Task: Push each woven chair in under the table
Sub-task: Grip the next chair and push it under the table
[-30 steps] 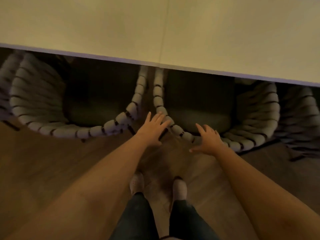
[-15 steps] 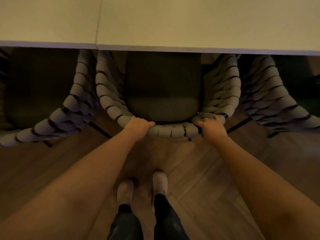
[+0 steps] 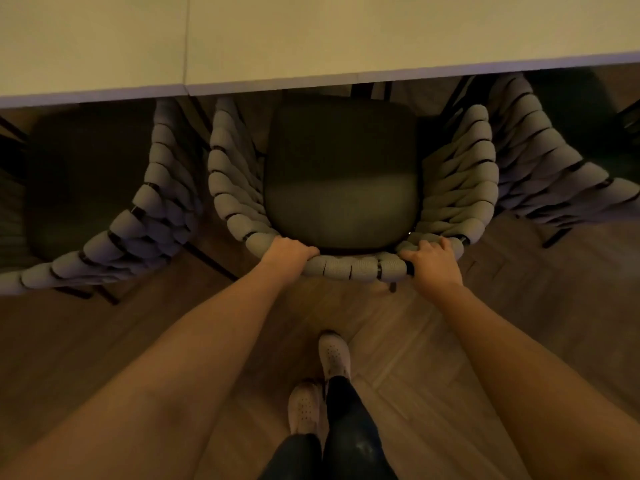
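A woven chair (image 3: pixel 356 266) with thick grey rope weave and a dark seat cushion stands in front of me, its front part under the pale table (image 3: pixel 311 39). My left hand (image 3: pixel 285 252) grips the left part of its curved back rim, fingers curled over the top. My right hand (image 3: pixel 433 261) grips the right part of the same rim. A second woven chair (image 3: pixel 138 230) sits to the left, partly under the table, and a third woven chair (image 3: pixel 540 168) to the right.
The table edge (image 3: pixel 346 83) runs across the upper view with a seam at the left. Wooden floor (image 3: pixel 519 289) lies behind the chairs. My feet in light shoes (image 3: pixel 332 355) stand just behind the middle chair.
I stepped to the right, from between two chairs to behind the middle one. Both hands went from open and reaching to gripping its back rim. My feet have shifted.
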`<state>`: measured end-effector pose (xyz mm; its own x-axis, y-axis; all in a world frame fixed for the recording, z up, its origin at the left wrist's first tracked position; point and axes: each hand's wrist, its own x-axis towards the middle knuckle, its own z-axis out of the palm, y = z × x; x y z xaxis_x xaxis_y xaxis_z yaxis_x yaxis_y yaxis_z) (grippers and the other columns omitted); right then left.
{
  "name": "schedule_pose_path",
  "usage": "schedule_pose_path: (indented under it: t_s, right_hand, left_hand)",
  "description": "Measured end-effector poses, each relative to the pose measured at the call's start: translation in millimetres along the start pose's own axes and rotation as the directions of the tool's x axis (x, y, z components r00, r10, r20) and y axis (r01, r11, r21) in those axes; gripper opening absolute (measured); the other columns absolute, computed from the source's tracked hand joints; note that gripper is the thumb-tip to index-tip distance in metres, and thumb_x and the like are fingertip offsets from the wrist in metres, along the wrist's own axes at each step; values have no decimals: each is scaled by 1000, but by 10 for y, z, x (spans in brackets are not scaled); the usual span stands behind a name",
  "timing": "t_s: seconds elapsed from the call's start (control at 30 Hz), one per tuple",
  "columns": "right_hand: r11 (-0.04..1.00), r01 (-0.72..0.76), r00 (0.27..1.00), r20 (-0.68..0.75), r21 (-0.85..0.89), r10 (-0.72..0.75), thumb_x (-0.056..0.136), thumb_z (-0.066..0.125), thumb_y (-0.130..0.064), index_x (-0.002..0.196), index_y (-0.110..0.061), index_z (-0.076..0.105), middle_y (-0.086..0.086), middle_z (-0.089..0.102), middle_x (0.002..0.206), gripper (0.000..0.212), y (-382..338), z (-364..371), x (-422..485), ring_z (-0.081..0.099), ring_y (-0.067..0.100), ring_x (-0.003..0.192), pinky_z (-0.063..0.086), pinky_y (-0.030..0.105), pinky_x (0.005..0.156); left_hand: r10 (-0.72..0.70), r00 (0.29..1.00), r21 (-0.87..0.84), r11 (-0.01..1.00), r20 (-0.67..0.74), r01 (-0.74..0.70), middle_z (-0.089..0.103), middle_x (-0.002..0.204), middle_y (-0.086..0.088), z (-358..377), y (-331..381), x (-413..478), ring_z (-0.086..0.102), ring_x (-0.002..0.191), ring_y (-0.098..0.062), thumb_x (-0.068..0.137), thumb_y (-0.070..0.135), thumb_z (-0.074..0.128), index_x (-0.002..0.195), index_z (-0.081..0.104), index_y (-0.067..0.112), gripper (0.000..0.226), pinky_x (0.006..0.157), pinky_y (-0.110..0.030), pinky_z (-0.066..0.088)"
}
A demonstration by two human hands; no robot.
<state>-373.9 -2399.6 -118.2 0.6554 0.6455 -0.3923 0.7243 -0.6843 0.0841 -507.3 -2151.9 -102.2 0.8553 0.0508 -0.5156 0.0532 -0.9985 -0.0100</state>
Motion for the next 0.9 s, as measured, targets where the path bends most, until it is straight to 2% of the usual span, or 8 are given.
schedule_pose_path:
  t_s: [0.27,0.6,0.8,0.9]
  right_hand:
    - [999,39,999,-16,13,-38,90,60,-28,122,-35,62,2,59,110,33,242,111,-88,53,24,110,21,46,108]
    - [994,79,994,85,-79,-72,92,58,-30,123,-35,59,2,53,119,32,679,-83,36,49,24,117,15,46,113]
    - [993,93,996,24,-77,-91,90,62,-28,122,-36,60,2,55,117,33,815,-107,339,49,24,117,15,47,115]
    - [993,95,995,27,-67,-94,88,65,-32,124,-38,58,2,56,119,36,823,-119,477,48,24,120,14,49,116]
  left_hand:
    - [-26,998,-11,1000,-52,26,63,115,-4,75,296,7,60,106,-23,96,16,48,133,47,26,39,87,-36,42]
    - [-82,995,-72,994,-65,77,65,114,0,9,652,252,61,103,-22,95,17,51,132,48,29,39,89,-37,44]
    - [-123,990,-72,990,-67,118,64,113,-2,-140,622,411,60,104,-24,96,15,48,136,45,29,41,86,-36,42]
    - [-135,991,-83,988,-24,133,63,116,-3,-209,538,487,59,107,-25,97,14,47,137,43,29,44,90,-39,41]
